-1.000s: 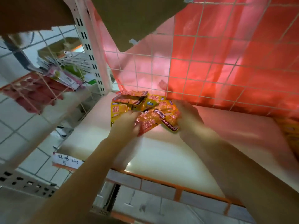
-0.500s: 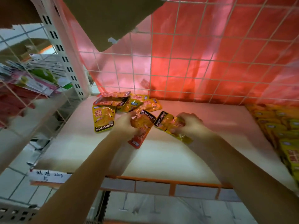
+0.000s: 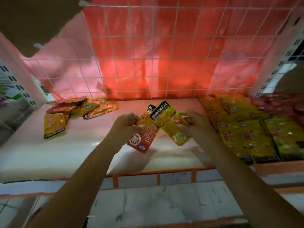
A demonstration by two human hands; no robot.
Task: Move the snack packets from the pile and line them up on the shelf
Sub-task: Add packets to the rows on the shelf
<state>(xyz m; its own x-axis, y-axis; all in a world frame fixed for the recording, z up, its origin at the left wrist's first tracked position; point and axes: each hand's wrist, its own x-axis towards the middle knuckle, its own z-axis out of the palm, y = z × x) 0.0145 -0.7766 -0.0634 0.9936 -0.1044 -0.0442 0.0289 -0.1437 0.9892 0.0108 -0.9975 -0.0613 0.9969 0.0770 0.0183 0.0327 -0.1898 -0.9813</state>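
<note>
My left hand grips an orange-red snack packet above the middle of the white shelf. My right hand holds a yellow packet with a black KONCHEW band; the two packets overlap between my hands. A loose pile of orange and yellow packets lies at the shelf's back left. On the right, rows of yellow packets lie lined up flat.
A white wire grid backed by red plastic closes the rear. White slotted uprights stand at left, and another at the right edge. Red packets sit at the far right. An orange-trimmed price rail runs along the front edge.
Both hands lifted the two packets out of the left pile and carried them right to the shelf's middle. The view swung right, revealing the lined-up rows.
</note>
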